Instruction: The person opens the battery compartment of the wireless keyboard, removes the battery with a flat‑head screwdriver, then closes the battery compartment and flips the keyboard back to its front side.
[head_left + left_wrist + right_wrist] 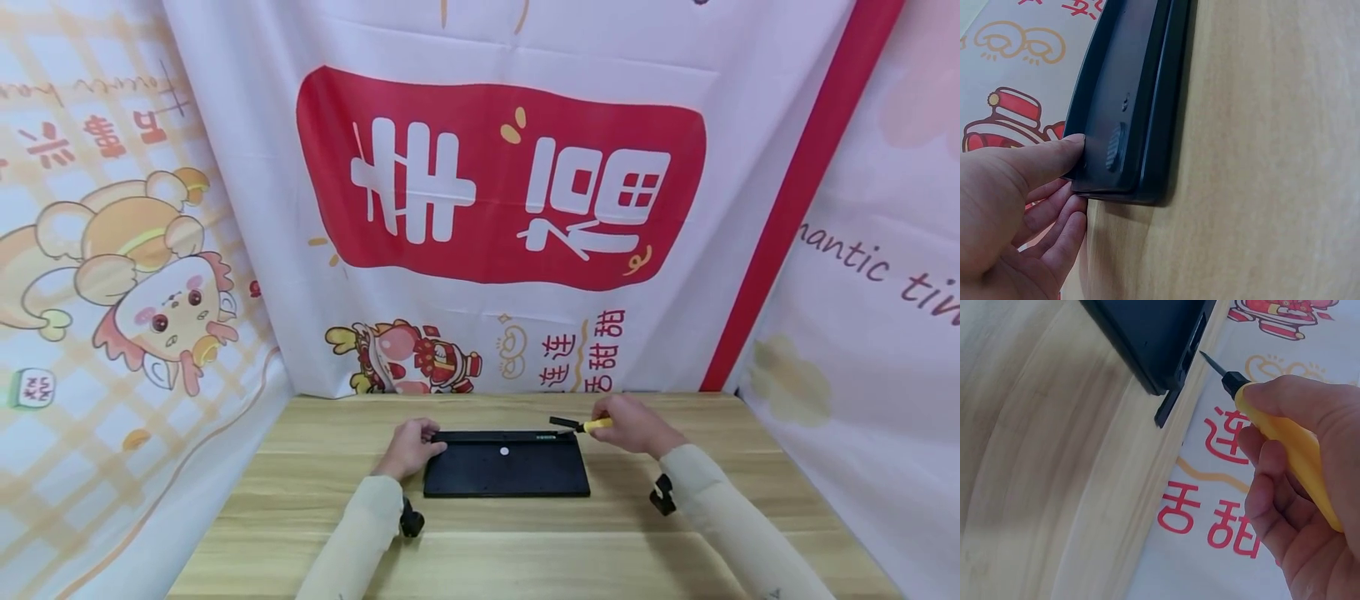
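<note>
Black keyboard (506,477), underside up, yellow-handled screwdriver (1288,439), tilted near one corner

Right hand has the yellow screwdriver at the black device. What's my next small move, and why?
I'd probably ease the screwdriver tip into the slot: the right hand has it pointed close beside that opening, and the left hand holds the opposite end of the device, which should help steady it.

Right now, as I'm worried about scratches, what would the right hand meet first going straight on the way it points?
Probably the flat black plastic keyboard, near its far right corner: the right hand aims a yellow-handled screwdriver there. Any gap is hard to judge.
</note>
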The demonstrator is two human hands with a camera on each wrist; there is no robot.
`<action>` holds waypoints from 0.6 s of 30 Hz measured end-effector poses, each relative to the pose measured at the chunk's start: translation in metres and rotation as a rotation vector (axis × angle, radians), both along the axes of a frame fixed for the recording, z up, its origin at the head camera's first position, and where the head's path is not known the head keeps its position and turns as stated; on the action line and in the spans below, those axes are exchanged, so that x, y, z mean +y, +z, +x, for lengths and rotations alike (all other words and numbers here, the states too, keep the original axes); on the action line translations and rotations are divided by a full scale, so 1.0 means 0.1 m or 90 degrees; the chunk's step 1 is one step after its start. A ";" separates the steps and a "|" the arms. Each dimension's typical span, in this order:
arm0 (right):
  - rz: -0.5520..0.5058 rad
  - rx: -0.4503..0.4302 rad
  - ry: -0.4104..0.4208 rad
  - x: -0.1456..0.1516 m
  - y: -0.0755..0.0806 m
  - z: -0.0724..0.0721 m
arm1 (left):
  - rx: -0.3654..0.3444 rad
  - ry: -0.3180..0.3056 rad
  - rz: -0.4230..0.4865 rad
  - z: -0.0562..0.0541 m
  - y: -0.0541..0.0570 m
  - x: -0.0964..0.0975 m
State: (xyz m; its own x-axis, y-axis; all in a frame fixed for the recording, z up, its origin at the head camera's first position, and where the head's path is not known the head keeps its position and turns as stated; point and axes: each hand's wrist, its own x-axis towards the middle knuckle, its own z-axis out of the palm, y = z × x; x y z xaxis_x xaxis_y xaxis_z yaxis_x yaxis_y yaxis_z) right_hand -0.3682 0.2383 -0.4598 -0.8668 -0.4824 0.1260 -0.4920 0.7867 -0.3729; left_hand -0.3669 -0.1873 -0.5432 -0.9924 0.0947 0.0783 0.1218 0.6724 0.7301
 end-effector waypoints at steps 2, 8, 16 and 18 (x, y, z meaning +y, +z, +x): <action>-0.005 0.008 0.010 -0.03 0.00 -0.01 | 0.002 0.001 0.002 0.00 -0.01 0.00; -0.007 0.019 0.027 -0.09 0.00 -0.02 | 0.006 0.005 0.001 -0.01 -0.04 0.00; 0.058 -0.005 0.008 -0.27 0.16 -0.03 | -0.004 0.007 0.000 -0.01 -0.04 0.00; 0.080 -0.012 -0.002 -0.34 0.22 -0.03 | -0.005 0.006 0.001 -0.01 -0.05 0.00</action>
